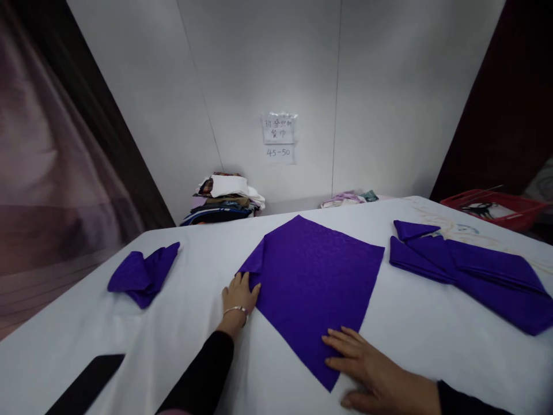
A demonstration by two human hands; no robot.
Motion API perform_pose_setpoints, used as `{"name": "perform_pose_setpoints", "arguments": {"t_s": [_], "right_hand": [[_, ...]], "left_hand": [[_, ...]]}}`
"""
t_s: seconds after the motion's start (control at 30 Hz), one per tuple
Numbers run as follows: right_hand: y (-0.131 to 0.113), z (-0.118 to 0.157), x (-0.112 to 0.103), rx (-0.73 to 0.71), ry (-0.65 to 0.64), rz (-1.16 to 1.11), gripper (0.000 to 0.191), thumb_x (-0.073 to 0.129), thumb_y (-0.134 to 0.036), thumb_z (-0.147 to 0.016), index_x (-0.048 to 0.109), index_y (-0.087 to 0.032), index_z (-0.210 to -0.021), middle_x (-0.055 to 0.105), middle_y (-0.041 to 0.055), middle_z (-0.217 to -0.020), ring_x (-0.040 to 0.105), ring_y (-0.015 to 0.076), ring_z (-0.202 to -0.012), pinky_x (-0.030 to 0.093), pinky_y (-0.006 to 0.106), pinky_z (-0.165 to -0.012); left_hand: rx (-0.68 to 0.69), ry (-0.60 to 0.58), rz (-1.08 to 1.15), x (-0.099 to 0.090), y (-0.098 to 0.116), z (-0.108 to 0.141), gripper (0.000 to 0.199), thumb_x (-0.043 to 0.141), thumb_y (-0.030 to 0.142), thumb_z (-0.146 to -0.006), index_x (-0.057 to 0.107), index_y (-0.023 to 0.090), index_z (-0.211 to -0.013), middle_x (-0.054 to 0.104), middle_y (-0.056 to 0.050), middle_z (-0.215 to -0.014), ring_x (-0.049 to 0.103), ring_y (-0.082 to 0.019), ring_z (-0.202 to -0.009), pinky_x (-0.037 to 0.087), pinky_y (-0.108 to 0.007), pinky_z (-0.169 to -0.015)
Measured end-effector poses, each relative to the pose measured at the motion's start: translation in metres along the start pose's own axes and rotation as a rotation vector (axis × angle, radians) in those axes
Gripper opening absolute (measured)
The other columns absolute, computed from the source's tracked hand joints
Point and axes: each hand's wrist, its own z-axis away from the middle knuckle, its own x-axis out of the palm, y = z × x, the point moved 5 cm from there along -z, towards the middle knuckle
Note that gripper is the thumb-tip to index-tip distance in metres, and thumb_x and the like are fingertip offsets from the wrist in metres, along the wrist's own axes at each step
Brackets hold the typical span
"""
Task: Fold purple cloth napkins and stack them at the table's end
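A purple cloth napkin (315, 276) lies spread in a kite-like shape on the white-covered table (181, 346). Its left side has a small flap turned over. My left hand (239, 297), with a bracelet at the wrist, has its fingertips at the lower edge of that flap; the thumb rests on the cloth. On the lower right edge of the napkin, my right hand (367, 366) lies with fingers spread, their tips on the fabric and the thumb on the table.
A folded purple cloth (144, 274) sits at the left, more folded purple cloths (470, 265) at the right. A dark flat object (88, 386) lies at the front left. Behind are a pile of clothes (224, 199), a red basket (496, 210) and a wall with a paper sign (279, 138).
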Motion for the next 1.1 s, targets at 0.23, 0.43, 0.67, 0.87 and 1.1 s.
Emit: {"name": "perform_pose_setpoints", "arguments": {"t_s": [0.23,0.43,0.67,0.87,1.1], "right_hand": [[0.002,-0.018,0.007,0.020,0.157,0.138,0.032,0.048,-0.029,-0.089,0.057,-0.026,-0.119,0.049,0.0096,-0.133,0.039,0.0267,-0.127,0.028,0.051,-0.105],[0.001,-0.023,0.005,-0.037,0.264,0.140,0.025,0.040,-0.018,-0.090,0.064,-0.022,-0.094,0.062,0.0073,-0.118,0.050,0.0214,-0.117,0.037,0.043,-0.099],[0.015,-0.017,-0.008,-0.099,0.220,0.074,0.022,0.040,-0.018,-0.089,0.062,-0.021,-0.087,0.064,0.0066,-0.113,0.051,0.0200,-0.115,0.035,0.043,-0.101],[0.048,0.005,-0.040,-0.059,0.255,0.069,0.022,0.043,-0.026,-0.090,0.065,-0.024,-0.087,0.065,0.0058,-0.111,0.053,0.0225,-0.113,0.041,0.044,-0.097],[0.120,0.084,-0.096,0.205,0.532,0.308,0.020,0.052,-0.037,-0.082,0.068,-0.027,-0.079,0.070,0.0063,-0.096,0.066,0.0256,-0.088,0.055,0.036,-0.077]], "left_hand": [[-0.102,0.089,0.010,-0.003,-0.008,-0.042,0.056,0.042,0.035,-0.084,0.036,0.009,-0.134,0.042,-0.019,-0.136,0.044,-0.030,-0.122,0.040,-0.042,-0.094],[0.018,0.061,-0.007,-0.005,-0.027,-0.051,0.034,0.041,0.022,-0.082,0.064,0.015,-0.106,0.064,-0.011,-0.108,0.056,-0.023,-0.105,0.040,-0.032,-0.094],[0.072,0.024,-0.007,-0.026,-0.072,-0.012,0.030,0.041,0.025,-0.078,0.070,0.021,-0.084,0.069,-0.007,-0.088,0.061,-0.023,-0.091,0.045,-0.033,-0.088],[0.142,-0.091,0.142,-0.040,-0.100,0.085,0.030,0.044,0.042,-0.080,0.069,0.026,-0.076,0.069,-0.003,-0.082,0.063,-0.021,-0.082,0.050,-0.033,-0.079],[0.709,-0.143,0.167,-0.041,-0.026,0.206,0.015,0.056,0.016,-0.072,0.062,0.028,-0.078,0.067,0.002,-0.070,0.062,-0.015,-0.063,0.048,-0.024,-0.054]]}}
